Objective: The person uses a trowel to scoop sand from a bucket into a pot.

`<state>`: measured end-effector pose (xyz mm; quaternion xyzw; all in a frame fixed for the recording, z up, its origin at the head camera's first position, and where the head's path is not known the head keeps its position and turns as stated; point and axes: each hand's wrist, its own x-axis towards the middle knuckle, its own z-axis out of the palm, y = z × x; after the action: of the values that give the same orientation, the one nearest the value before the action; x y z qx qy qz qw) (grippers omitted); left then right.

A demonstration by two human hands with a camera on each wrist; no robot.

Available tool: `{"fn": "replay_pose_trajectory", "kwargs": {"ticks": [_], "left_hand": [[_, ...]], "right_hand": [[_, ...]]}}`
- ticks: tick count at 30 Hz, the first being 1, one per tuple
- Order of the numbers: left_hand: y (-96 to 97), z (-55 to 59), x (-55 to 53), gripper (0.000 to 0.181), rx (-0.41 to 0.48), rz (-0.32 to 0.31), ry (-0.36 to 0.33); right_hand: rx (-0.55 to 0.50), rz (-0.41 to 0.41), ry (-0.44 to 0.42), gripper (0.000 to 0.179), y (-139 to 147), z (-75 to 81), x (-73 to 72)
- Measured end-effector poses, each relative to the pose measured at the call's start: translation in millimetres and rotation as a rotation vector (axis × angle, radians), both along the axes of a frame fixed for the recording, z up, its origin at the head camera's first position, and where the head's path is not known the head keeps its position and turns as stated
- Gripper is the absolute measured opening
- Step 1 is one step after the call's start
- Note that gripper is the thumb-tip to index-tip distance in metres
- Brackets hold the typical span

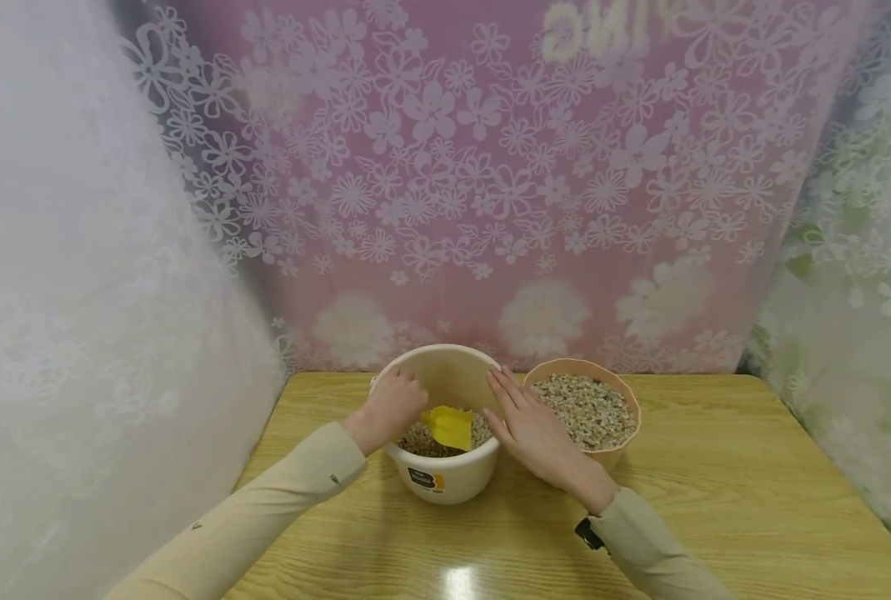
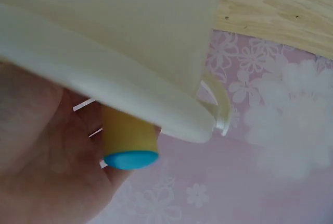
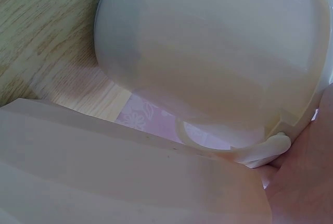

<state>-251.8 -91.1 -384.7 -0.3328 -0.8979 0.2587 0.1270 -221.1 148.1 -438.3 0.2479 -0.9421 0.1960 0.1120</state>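
A white bucket (image 1: 483, 477) holds speckled grain (image 1: 415, 439) low inside, and within its rim is a yellow scoop (image 1: 451, 427), its handle clamped in the curled left hand (image 1: 391, 408) (a blue cap tips the handle). The right hand (image 1: 541, 440) rests, fingers extended, on the bucket's right rim. Just beside stands a peach tub (image 1: 635, 407), filled nearly to its rim with similar grain. Beneath is a wood-grain tabletop (image 1: 723, 492); behind hangs a pink floral curtain (image 1: 453, 192).
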Motion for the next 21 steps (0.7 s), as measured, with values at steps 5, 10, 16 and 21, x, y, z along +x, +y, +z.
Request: {"fn": "replay_pose_trajectory", "kwargs": {"ticks": [5, 10, 16, 21], "left_hand": [[-1.5, -5.7, 0.0, 0.014, 0.023, -0.024, -0.053], [-2.5, -5.1, -3.0, 0.015, 0.074, 0.029, -0.200], [-3.5, -9.6, -6.0, 0.020, 0.095, 0.046, -0.223], [-2.6, -12.3, -5.6, 0.025, 0.109, 0.018, -0.163]], "right_hand": [[0.005, 0.004, 0.003, 0.065, -0.3, -0.8, 0.0], [-0.013, 0.005, 0.009, 0.063, -0.8, -0.4, 0.2], [-0.021, 0.006, 0.011, 0.064, -0.8, -1.1, -0.1], [-0.024, 0.002, 0.011, 0.063, 0.0, -1.4, 0.4]]}}
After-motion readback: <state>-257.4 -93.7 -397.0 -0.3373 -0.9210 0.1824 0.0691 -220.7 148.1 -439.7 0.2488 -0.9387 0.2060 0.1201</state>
